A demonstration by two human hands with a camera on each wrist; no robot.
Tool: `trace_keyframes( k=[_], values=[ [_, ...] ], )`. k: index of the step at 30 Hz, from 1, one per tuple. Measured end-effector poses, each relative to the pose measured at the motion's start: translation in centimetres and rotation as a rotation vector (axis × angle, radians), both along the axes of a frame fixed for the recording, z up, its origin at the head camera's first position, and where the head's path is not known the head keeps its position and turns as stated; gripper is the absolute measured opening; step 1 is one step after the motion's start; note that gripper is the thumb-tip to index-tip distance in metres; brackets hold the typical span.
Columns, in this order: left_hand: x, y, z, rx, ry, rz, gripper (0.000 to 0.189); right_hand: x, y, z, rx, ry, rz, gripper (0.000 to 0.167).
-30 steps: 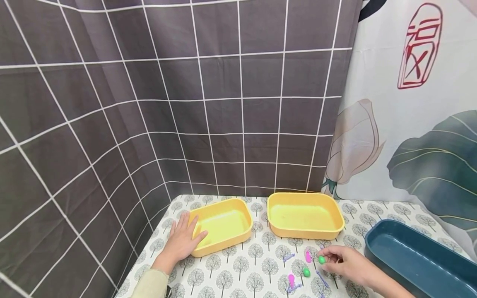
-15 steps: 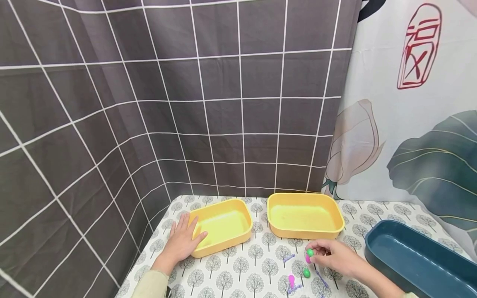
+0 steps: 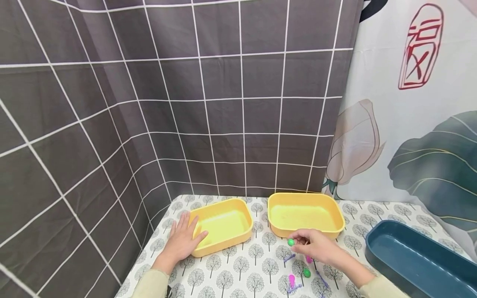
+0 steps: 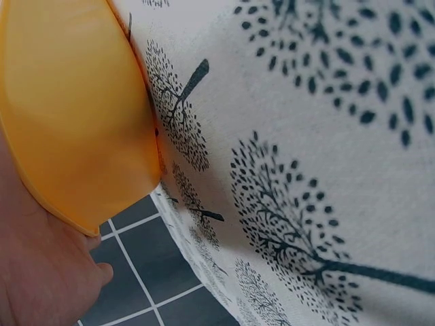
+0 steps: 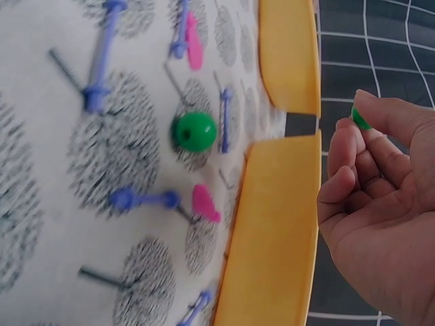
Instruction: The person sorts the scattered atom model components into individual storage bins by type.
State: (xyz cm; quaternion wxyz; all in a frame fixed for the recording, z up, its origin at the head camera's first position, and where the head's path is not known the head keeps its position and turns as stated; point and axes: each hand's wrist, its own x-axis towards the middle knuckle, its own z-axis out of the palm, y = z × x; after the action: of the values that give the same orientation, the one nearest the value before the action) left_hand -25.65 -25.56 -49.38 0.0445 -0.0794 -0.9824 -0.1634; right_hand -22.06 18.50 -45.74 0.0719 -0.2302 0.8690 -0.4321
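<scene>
My right hand (image 3: 317, 247) pinches a green ball (image 3: 291, 242) between thumb and fingertips, above the cloth in front of the right yellow bin (image 3: 305, 234). In the right wrist view the green ball mostly hides behind the thumb. My left hand (image 3: 182, 241) rests with spread fingers on the near left rim of the left yellow bin (image 3: 223, 239); the left wrist view shows the bin's wall (image 4: 81, 102) beside the hand. Another green ball (image 5: 196, 132), with a hole in it, lies on the cloth among pink pieces (image 5: 204, 202) and purple bar-shaped pieces with knobbed ends (image 5: 144, 198).
A dark blue bin (image 3: 421, 252) stands at the table's right side. The tablecloth (image 3: 238, 285) carries a tree print. Behind the table hangs a dark grid curtain (image 3: 223, 120), with a flower-printed curtain (image 3: 357, 145) on the right.
My right hand has carried the green ball leftward and away from me, from beside the blue bin to in front of the right yellow bin. The left hand stays put.
</scene>
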Motion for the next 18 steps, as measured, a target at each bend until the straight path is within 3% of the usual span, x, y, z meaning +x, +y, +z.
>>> trace_keyframes(
  k=[18],
  values=[
    [-0.2, -0.2, -0.3, -0.021, 0.006, 0.001, 0.084, -2.5, -4.8, 0.8, -0.046, -0.014, 0.0, 0.023]
  ],
)
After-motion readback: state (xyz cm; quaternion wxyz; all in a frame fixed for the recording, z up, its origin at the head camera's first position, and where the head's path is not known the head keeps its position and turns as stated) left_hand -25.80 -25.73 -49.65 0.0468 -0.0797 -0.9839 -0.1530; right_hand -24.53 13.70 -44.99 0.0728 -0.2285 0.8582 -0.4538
